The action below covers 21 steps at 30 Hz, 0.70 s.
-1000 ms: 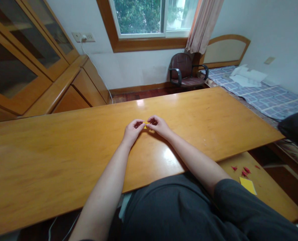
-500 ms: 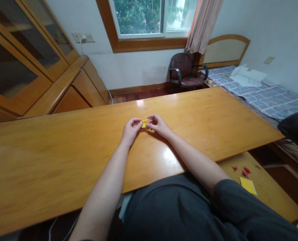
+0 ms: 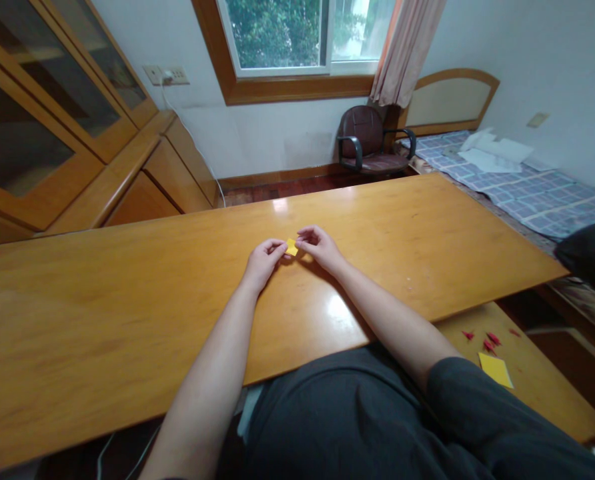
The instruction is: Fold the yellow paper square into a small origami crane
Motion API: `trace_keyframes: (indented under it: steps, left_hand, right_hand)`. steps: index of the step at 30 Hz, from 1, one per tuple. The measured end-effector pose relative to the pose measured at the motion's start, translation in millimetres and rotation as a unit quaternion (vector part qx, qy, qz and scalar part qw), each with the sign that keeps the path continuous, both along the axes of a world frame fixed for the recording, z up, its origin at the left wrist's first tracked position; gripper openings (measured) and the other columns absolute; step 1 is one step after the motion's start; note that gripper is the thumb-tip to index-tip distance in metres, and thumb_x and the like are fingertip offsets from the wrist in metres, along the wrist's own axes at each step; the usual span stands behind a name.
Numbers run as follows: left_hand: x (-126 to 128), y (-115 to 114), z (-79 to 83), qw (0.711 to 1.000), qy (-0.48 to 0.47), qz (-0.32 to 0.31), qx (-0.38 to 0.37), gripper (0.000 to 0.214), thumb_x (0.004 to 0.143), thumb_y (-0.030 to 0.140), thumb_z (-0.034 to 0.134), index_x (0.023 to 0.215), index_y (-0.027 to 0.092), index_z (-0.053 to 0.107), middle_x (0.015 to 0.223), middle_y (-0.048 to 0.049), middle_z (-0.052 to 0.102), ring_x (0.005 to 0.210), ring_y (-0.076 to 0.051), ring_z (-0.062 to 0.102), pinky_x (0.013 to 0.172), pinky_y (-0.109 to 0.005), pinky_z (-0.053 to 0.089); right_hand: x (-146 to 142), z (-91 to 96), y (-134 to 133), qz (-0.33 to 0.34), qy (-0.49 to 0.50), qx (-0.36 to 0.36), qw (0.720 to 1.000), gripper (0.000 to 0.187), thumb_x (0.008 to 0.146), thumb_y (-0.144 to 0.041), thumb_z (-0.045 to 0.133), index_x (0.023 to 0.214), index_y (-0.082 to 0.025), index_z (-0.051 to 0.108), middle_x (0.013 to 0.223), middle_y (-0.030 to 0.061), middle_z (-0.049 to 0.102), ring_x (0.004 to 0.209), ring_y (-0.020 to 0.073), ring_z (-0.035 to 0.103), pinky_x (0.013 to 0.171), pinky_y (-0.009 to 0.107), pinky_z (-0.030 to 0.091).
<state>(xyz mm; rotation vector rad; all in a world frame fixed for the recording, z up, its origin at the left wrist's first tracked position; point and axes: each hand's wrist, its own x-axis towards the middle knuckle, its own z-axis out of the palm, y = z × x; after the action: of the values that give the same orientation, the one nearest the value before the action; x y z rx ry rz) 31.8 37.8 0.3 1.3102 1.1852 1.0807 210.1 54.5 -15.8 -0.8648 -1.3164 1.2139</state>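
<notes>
A small piece of yellow paper [image 3: 292,247] is held between my two hands, over the middle of the wooden table [image 3: 127,300]. My left hand [image 3: 265,261] pinches its left edge between thumb and fingers. On the other side, my right hand [image 3: 320,247] pinches the paper's upper right edge. The paper looks folded and turned so that a corner points down; its fine creases are too small to make out.
At lower right, a lower wooden surface [image 3: 537,393] bears several small red folded-paper pieces [image 3: 489,345] and a stack of yellow paper [image 3: 496,370]. Behind the table stand a brown armchair [image 3: 367,140] and a bed [image 3: 527,193]. A glass-door cabinet [image 3: 92,193] lines the left.
The yellow paper has turned from a wide, level strip to a tilted, squarer shape. Both hands have shifted slightly to the right with it.
</notes>
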Motion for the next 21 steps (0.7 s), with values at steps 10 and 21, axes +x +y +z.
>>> trace_keyframes:
  steps: [10,21]
  left_hand:
    - [-1.4,1.3,-3.2,1.000,-0.019,0.003,0.004,0.040,0.069,0.050,0.074,0.087,0.017,0.064,0.069,-0.0023,0.069,0.057,-0.013,0.060,0.050,-0.021,0.040]
    - [1.1,1.2,-1.6,0.998,-0.066,0.015,0.010,0.036,0.068,0.043,0.075,0.087,0.017,0.059,0.075,-0.0008,0.068,0.069,-0.016,0.068,0.070,-0.029,0.054]
  right_hand:
    - [-1.2,5.1,-3.8,0.001,-0.024,-0.002,1.000,0.038,0.072,-0.036,0.074,0.103,-0.020,0.058,0.097,0.0035,0.067,0.084,0.0145,0.062,0.080,0.031,0.051]
    - [-5.3,6.1,-4.7,0.009,-0.032,-0.024,0.999,0.041,0.068,-0.032,0.074,0.102,-0.020,0.055,0.086,-0.0007,0.058,0.072,0.0117,0.056,0.064,0.026,0.051]
